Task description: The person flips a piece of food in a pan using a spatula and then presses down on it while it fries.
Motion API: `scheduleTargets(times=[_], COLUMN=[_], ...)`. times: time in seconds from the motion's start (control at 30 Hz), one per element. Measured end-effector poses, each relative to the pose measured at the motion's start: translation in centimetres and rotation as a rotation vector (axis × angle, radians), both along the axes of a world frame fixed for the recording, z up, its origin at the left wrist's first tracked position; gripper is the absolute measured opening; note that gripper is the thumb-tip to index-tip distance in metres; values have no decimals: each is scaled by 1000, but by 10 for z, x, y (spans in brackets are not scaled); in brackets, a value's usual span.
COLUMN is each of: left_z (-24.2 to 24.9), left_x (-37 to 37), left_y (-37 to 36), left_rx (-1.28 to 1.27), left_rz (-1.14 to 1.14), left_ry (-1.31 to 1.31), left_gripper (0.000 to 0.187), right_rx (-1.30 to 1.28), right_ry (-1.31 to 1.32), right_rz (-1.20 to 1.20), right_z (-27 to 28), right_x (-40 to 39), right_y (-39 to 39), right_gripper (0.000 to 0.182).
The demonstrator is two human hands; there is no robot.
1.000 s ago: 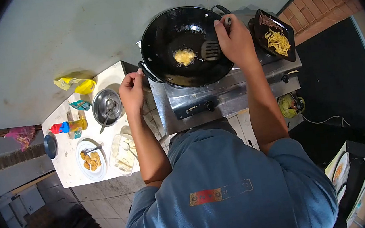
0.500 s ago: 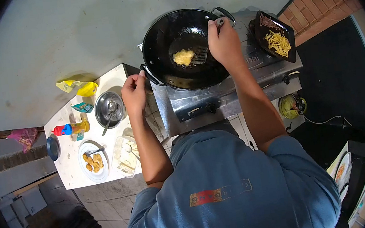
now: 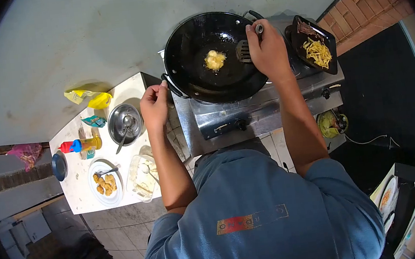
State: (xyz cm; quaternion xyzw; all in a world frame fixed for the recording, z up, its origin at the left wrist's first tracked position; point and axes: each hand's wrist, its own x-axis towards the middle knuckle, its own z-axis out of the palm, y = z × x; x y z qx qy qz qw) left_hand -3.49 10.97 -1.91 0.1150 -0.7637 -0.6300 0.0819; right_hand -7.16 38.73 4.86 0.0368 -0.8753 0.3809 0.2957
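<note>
A black wok (image 3: 197, 82) sits on the steel gas stove (image 3: 261, 111). Inside it, a yellow piece of frying food (image 3: 215, 60) lies in shiny oil near the middle. My right hand (image 3: 271, 49) is closed around the handle of a slotted spatula (image 3: 243, 52), whose blade hangs over the wok's right side, apart from the food. At the wok's left side, my left hand (image 3: 154, 102) pinches the loop handle (image 3: 173, 86) between thumb and fingers.
On the white table (image 3: 79, 188) at left stand a metal bowl (image 3: 125, 124) with a spoon, squeeze bottles (image 3: 87, 144), a plate (image 3: 116, 194) of fried pieces and a plastic tub (image 3: 142, 179). A black tray (image 3: 331, 68) of fries sits right of the wok.
My right hand has drawn the spatula rightward, away from the food. The food piece now lies slightly farther right and looks turned or reshaped. My left hand stays on the handle.
</note>
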Motion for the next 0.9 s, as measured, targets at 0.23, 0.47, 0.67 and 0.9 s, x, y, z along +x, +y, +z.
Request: scheduleTargets(times=[0.23, 0.47, 0.67, 0.9], left_z=[3, 2, 5, 2], left_x=[1, 3, 4, 4], left_y=[-1, -4, 0, 0], left_rx=[0, -16, -1, -4], left_rz=[-15, -21, -12, -18], left_ry=[-55, -84, -117, -95], left_gripper=[25, 26, 26, 26], right_rx=[-117, -53, -146, -77], right_ry=[57, 80, 1, 17], right_rz=[63, 108, 122, 102], right_z=[0, -6, -1, -5], right_x=[7, 12, 18, 20], right_y=[-5, 1, -4, 1], right_gripper=[19, 17, 16, 15])
